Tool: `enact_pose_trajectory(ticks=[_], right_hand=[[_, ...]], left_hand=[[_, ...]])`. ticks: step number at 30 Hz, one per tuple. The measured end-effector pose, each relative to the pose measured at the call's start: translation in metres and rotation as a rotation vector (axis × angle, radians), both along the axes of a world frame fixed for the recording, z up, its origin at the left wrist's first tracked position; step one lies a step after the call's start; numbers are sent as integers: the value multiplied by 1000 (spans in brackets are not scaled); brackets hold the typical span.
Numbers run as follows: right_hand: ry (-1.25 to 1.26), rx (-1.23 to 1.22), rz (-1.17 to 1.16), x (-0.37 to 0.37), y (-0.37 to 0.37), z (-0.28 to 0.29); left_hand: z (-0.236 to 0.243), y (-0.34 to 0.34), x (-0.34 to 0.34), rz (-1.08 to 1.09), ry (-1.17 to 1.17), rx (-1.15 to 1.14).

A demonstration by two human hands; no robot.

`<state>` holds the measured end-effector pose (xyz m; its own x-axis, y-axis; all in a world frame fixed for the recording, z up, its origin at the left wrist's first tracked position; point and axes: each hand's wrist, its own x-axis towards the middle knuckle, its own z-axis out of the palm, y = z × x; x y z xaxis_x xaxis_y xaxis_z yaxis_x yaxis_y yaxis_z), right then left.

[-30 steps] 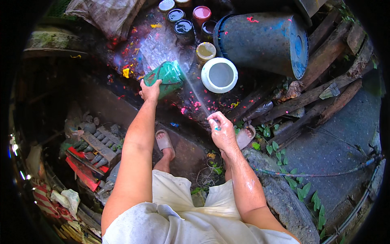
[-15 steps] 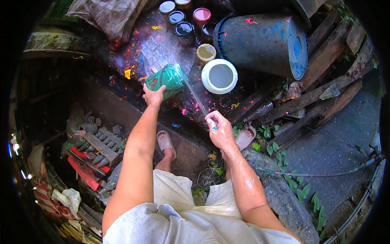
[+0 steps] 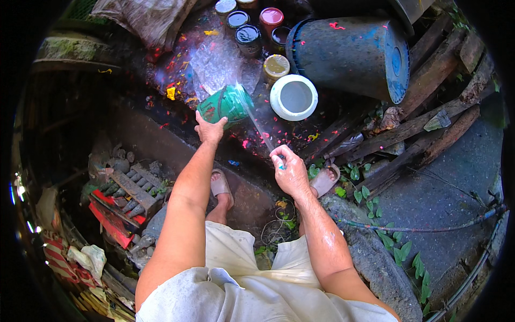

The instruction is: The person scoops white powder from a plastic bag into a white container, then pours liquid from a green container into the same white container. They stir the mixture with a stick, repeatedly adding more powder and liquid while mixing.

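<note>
My left hand (image 3: 210, 129) grips the lower side of a green paint-smeared container (image 3: 222, 106), which it holds tilted with the mouth toward the upper right. Between the fingertips of my right hand (image 3: 291, 172) is one end of a thin pale stick (image 3: 263, 131). Its blurred far end reaches the container's whitish rim; whether it goes inside cannot be made out. Wet whitish smears and a blue-green spot mark my right hand and forearm. Just right of the container stands a white round tub (image 3: 294, 97) with greyish contents.
Several open paint jars (image 3: 248, 40) stand at the back, with a tan one (image 3: 276, 67) nearer. A large dark bucket (image 3: 348, 59) lies on its side at right. Clear plastic sheeting (image 3: 214, 61) covers part of the paint-spattered ground. Wooden beams (image 3: 413, 142) border the right.
The green container and my left hand have shifted slightly right and up in the picture. Haze near the container's rim has faded. My right hand keeps its grip on the stick.
</note>
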<state>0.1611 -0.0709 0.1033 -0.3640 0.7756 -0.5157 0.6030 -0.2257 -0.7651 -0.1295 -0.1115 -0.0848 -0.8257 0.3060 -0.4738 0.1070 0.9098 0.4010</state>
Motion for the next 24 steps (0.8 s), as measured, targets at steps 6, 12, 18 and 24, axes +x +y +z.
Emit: enact_pose_trajectory(ticks=[6,12,18,24], right_hand=[[-40,8,-18,1,-3,-3],[-27,29,4,3,-8,-4],[-42,-3,-6,7,-5,-5],[-31,0,-19,11,-16,-6]], left_hand=[[3,-6,10,-19,15,-26],[11,-8,24,-52,1,-76],[18,-11,38,-76,6,-106],[20,-24,48,-108,30,-149]])
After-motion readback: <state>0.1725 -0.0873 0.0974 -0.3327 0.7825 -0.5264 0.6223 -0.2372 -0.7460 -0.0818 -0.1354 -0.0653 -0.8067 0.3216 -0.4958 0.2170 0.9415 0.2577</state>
